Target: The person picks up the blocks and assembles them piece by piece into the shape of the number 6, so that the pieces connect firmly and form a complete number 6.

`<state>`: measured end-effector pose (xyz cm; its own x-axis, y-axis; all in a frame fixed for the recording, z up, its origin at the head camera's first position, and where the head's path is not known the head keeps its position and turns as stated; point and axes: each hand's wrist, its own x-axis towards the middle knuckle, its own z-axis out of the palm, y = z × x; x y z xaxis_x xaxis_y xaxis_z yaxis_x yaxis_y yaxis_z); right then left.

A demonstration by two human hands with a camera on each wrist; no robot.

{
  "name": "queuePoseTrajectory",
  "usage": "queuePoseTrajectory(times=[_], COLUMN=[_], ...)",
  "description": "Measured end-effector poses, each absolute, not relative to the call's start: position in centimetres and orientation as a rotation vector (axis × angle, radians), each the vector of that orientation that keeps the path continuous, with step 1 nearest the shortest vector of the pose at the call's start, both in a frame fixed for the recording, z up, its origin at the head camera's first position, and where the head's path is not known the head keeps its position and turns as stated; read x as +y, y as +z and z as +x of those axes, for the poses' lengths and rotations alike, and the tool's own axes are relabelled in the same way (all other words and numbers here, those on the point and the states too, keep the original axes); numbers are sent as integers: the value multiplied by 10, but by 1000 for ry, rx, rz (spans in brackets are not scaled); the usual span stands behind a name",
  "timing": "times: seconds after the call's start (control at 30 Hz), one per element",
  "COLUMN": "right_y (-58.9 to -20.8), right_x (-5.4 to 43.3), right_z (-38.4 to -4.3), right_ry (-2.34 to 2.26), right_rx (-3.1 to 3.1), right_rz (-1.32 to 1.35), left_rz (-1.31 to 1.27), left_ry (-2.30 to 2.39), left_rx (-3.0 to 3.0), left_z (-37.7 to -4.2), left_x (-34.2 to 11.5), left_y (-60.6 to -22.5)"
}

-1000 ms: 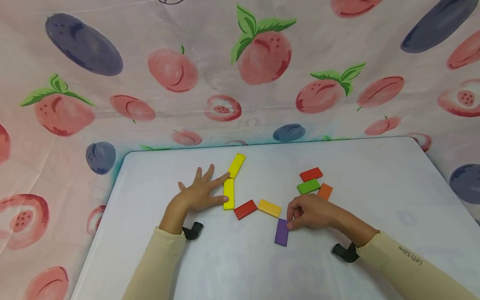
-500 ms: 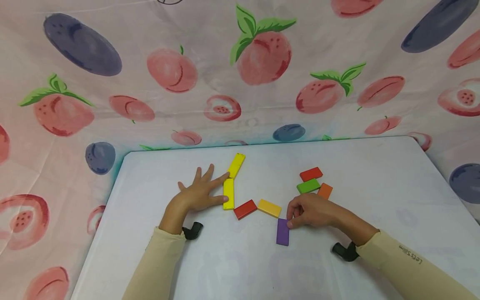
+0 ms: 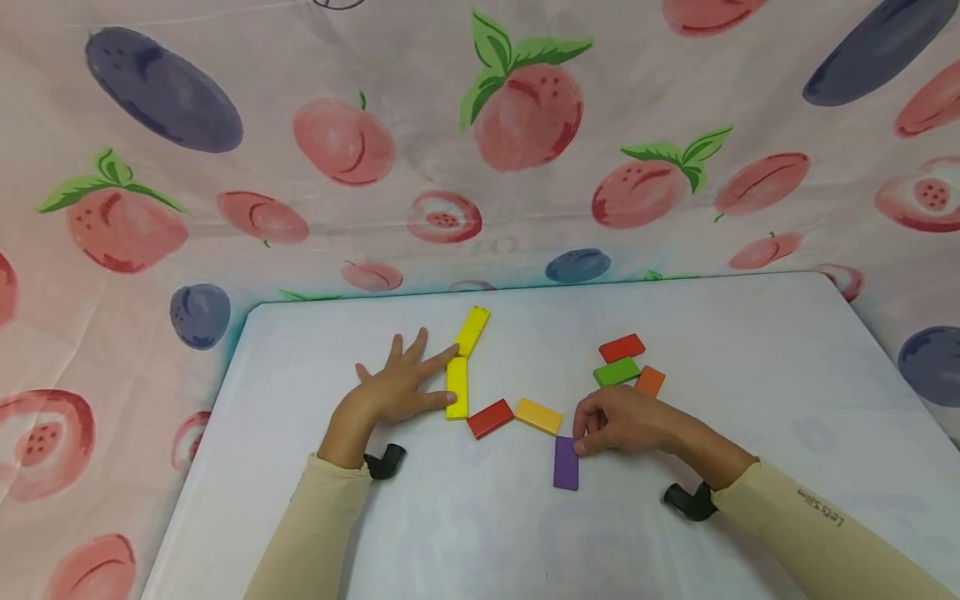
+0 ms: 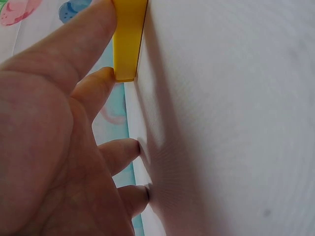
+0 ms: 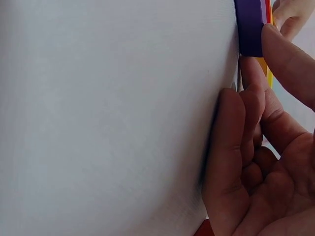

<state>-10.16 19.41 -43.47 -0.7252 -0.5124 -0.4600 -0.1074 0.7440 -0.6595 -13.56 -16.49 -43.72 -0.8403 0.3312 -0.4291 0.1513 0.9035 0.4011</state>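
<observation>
Right hand [image 3: 618, 419]: fingers bent, thumb and index finger pinching the near corner of the purple block.
Purple block [image 3: 566, 465]: flat on the desk [image 3: 480, 542], just left of the right hand.
Handling: probably light, stiff and smooth, apt to swivel if pushed at one corner; its long edges seem the surest hold.
Left hand [image 3: 397, 390]: fingers spread, thumb and index fingertip touching the yellow block [image 3: 460, 373] to its right.
Between hands: red block [image 3: 491, 419], amber block [image 3: 538, 417].
Beyond right hand: green block [image 3: 617, 372], orange block [image 3: 650, 382].
</observation>
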Motion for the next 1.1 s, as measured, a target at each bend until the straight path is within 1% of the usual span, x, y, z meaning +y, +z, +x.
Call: queuePoseTrajectory(times=[0.83, 1.1], right_y=[-438, -440], right_x=[193, 195], right_z=[-100, -101], right_ry=[-866, -883], right_rx=[2270, 2268], right_rz=[-401, -443], left_rz=[358, 347], left_ry=[467, 486], left_rx=[2570, 2569], left_z=[-137, -136], left_x=[-167, -166], left_y=[-441, -441])
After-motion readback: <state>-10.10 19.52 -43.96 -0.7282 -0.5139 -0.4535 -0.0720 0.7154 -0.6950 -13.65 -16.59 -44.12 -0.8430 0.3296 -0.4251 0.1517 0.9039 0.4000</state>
